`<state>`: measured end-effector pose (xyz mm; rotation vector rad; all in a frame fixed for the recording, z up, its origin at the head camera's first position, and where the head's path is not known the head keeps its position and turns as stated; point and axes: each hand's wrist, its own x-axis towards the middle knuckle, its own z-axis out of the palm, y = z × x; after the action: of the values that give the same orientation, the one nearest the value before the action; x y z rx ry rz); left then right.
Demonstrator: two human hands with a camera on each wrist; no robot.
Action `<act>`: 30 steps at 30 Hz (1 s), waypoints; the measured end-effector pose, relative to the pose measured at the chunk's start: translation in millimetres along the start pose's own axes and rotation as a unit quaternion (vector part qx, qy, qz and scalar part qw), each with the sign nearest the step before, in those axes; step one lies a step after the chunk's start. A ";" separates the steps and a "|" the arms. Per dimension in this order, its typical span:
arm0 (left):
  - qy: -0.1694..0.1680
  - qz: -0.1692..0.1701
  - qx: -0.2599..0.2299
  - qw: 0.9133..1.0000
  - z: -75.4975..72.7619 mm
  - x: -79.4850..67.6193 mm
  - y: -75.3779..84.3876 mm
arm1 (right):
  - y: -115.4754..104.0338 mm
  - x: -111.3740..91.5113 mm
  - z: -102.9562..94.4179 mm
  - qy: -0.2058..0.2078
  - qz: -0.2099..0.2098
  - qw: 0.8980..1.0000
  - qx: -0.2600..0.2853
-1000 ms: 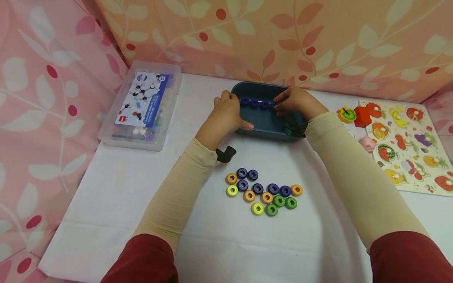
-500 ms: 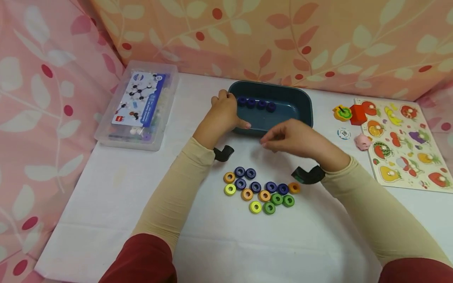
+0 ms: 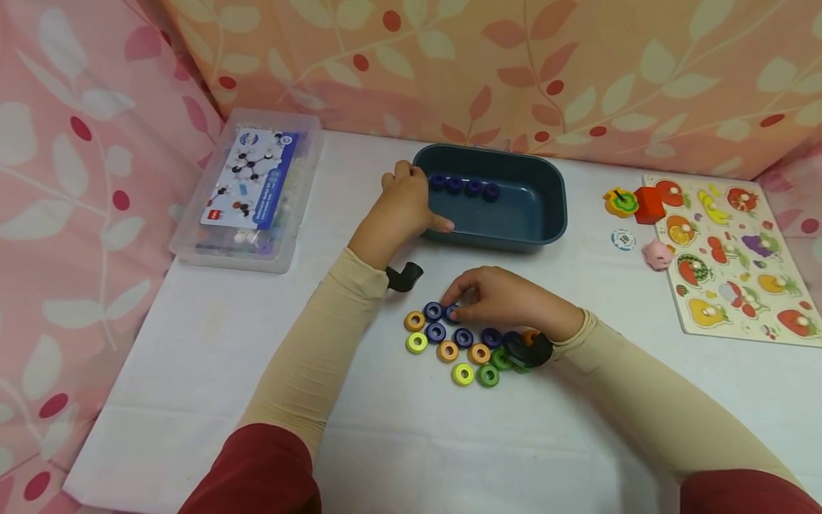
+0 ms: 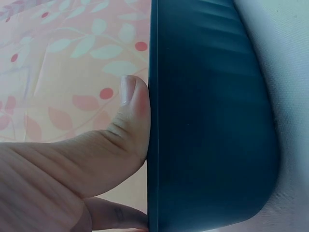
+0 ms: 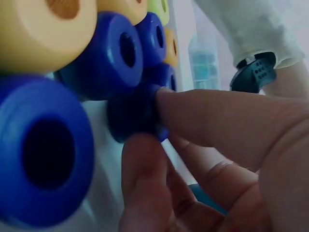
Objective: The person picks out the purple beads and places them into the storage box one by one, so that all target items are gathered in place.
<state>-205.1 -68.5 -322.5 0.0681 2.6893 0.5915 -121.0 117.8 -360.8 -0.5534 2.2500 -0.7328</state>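
My left hand (image 3: pixel 404 203) grips the left end of a dark teal plastic tub (image 3: pixel 507 220), its thumb on the near rim. Inside, along the far side, sits a row of several blue beads (image 3: pixel 473 187). On the white cloth in front, my right hand (image 3: pixel 510 296) pinches a blue bead (image 5: pixel 133 113) between thumb and finger, at the back of a cluster of ring-shaped beads. That bead is partly hidden by the fingers in the head view. Orange beads (image 3: pixel 447 351), yellow beads (image 3: pixel 462 374), green beads (image 3: pixel 489 376) and other blue beads (image 3: pixel 463 338) lie close around it.
A clear case (image 3: pixel 247 189) with a molecule-model label stands at the back left. To the right are a fruit puzzle board (image 3: pixel 738 264), a red block (image 3: pixel 650 205), a pink pig figure (image 3: pixel 658 255), a tree-shaped toy (image 3: pixel 620 203) and a round chip (image 3: pixel 623 240).
My right hand has come out of the tub toward me, leaving a fourth blue bead in the row, and has moved down to a blue bead on the cloth. My left hand stays on the tub.
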 end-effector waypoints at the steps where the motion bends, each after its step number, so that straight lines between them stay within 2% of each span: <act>1: 0.000 0.000 0.000 1.000 -0.1 0.1 0.1 | 1.4 1.9 -0.1 -0.006 -0.003 1.000 0.005; 4: 0.000 0.002 -0.003 1.000 0.0 0.6 0.5 | 4.8 6.3 -1.5 -0.027 -0.008 0.999 0.035; 10: 0.001 0.003 -0.005 1.000 0.1 0.1 0.8 | 4.4 10.2 -4.4 -0.067 0.031 0.989 0.128; 18: 0.000 0.001 -0.001 1.000 -0.7 -0.8 -0.4 | -2.0 16.6 -3.1 -0.069 0.061 0.985 0.144; 21: 0.000 0.001 -0.003 1.000 -0.6 -1.5 -0.8 | -3.4 16.4 -3.8 -0.068 0.057 0.986 0.139; 24: 0.001 0.001 -0.005 1.000 -0.1 -1.5 -1.0 | -6.1 12.5 -11.3 -0.046 0.045 0.990 0.127; 27: 0.002 -0.001 -0.005 1.000 0.2 0.0 -0.5 | -12.0 3.0 -31.6 0.001 0.037 0.992 0.123; 30: -0.001 -0.006 -0.002 1.000 0.0 1.2 0.0 | -15.0 -5.5 -60.7 0.068 0.041 0.984 0.162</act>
<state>-206.2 -68.3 -323.0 0.0524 2.6853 0.5924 -158.8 130.5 -312.4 -0.2576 2.1986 -1.0965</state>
